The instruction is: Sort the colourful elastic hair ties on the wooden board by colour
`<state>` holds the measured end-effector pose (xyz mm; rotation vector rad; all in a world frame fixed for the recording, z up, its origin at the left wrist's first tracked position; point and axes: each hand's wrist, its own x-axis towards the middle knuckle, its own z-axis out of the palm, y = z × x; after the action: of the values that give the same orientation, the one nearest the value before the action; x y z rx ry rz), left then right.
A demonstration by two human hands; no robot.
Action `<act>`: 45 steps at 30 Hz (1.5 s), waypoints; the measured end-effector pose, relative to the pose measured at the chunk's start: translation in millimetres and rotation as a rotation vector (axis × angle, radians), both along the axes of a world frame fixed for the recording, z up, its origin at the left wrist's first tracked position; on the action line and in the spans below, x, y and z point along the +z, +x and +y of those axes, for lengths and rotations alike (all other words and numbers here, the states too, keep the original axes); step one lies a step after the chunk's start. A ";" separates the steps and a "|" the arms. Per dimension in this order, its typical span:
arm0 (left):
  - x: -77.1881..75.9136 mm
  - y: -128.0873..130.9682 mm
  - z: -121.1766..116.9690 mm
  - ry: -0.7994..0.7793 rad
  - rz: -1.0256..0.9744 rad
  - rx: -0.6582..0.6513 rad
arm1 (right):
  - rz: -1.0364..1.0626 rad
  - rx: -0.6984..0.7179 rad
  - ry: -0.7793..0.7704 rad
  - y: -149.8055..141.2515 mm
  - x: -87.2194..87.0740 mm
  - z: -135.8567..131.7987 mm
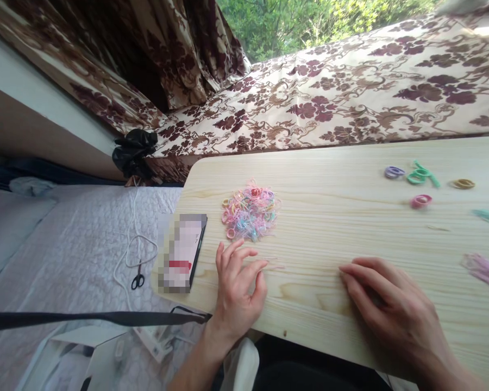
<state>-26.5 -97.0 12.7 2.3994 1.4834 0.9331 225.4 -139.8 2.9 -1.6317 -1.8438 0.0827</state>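
Observation:
A tangled pile of small colourful hair ties and thin pastel strands (pixel 252 212) lies on the light wood table (pixel 309 217). My left hand (pixel 240 282) is just in front of it, fingers bent and spread apart, thumb away from the index finger. A few thin pink strands (pixel 275 265) lie beside its index fingertip. Farther right, my right hand (pixel 391 309) rests low over the table, thumb and index fingertips pinched together; whatever is between them, if anything, is too small to see. Beyond it lies a pale, thin strand (pixel 438 228).
At the right are purple (pixel 394 172), green (pixel 419 175), tan (pixel 462 184) and pink (pixel 421 201) bands, a teal bunch (pixel 488 216) and a lilac bunch (pixel 484 270). A phone (pixel 183 252) lies near the left edge. Scissors (pixel 137 279) and a white cord (pixel 126 255) lie on the bed.

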 end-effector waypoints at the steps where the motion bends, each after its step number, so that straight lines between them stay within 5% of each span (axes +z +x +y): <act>1: -0.2 0.3 -0.1 -0.001 0.000 0.009 | 0.002 -0.004 -0.004 0.0 0.1 0.1; 17: -2.6 -1.1 0.7 -0.068 -0.033 0.023 | -0.061 0.288 -0.230 -48.2 18.0 35.3; 36: -4.5 -2.4 1.9 -0.067 -0.012 0.022 | -0.163 0.281 -0.139 -65.3 9.2 42.1; 45: -6.2 -2.5 1.9 -0.056 -0.017 0.029 | -0.142 0.246 -0.127 -44.3 14.8 26.3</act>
<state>-29.0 -95.1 6.5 2.3315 1.5213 0.9028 181.2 -113.5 17.7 -1.5197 -2.1825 0.1989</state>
